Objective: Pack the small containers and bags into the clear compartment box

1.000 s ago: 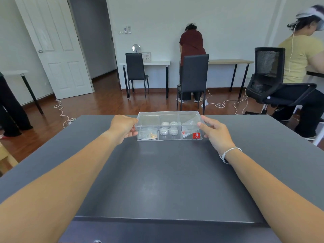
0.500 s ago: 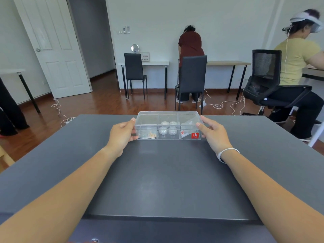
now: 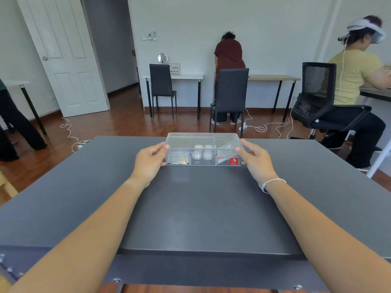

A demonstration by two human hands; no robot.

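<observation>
**Tech A:** Where did the hands stand?

**Tech B:** On the dark grey matte desk point(image 3: 201, 208), the left hand point(image 3: 149, 162) gripped the left end of the clear plastic compartment box point(image 3: 203, 149); the right hand point(image 3: 257, 160) gripped the right end.

**Tech A:** Contents?

**Tech B:** Small clear bags point(image 3: 178, 160) lay in the left compartment, round white-lidded containers point(image 3: 202, 152) in the middle, a red-printed bag point(image 3: 221, 159) on the right.

**Tech A:** Step?

**Tech B:** Packing appeared finished. The next move probably called for level handling or release.

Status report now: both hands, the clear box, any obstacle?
Left hand and right hand grip the clear box ends. Round containers and bags inside. Table around it bare.
</observation>
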